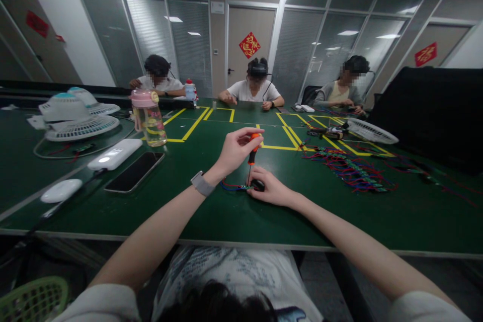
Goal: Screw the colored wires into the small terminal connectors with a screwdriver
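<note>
My left hand, with a grey watch on its wrist, has its fingers closed round the orange-and-black handle of a screwdriver. The screwdriver stands nearly upright, its shaft pointing down at a small green circuit board with red and blue wires. My right hand rests low on the table with its fingers closed at the board's right end, beside the screwdriver tip. Something dark shows under those fingers; its kind is unclear. The exact contact of tip and board is too small to make out.
On the green table, a pile of wired circuit boards lies right. To the left are a phone, a white power bank, a pink-lidded bottle and white fan parts. Several people sit across the table.
</note>
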The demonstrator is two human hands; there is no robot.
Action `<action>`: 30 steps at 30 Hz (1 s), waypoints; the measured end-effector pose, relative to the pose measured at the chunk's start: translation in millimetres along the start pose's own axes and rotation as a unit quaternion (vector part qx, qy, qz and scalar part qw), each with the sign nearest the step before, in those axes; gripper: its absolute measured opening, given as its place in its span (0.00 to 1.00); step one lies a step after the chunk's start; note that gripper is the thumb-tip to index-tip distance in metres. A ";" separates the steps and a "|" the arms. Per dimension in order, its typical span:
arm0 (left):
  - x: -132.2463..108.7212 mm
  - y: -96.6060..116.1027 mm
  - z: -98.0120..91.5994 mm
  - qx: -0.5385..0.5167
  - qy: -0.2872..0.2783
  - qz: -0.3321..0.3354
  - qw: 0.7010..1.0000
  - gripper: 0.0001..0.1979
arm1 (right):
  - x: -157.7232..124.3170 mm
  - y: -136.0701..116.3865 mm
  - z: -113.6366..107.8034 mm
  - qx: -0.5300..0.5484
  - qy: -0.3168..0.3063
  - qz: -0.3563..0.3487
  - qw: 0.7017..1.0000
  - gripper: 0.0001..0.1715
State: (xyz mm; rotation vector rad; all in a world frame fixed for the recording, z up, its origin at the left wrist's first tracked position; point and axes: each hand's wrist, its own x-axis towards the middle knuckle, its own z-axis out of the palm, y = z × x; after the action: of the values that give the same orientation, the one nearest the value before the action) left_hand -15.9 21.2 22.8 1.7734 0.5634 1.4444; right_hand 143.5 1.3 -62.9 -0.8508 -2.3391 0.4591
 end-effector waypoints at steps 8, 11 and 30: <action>1.8 -0.8 -1.9 -0.012 -0.020 0.012 1.000 0.13 | -0.1 -0.7 -0.1 -0.002 0.000 0.001 1.000 0.06; 1.8 -1.7 -0.3 -0.074 -0.033 -0.027 0.996 0.14 | 0.3 -0.9 -0.2 -0.002 0.001 0.001 1.000 0.07; 0.3 -2.8 0.4 -0.072 -0.032 -0.015 0.997 0.14 | 0.5 -1.2 0.1 -0.004 0.003 -0.005 1.000 0.07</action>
State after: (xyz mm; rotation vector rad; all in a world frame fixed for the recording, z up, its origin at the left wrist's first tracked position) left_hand -15.1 23.0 20.8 1.6852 0.4406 1.3663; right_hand 142.6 0.7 -62.1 -0.8416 -2.3391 0.4430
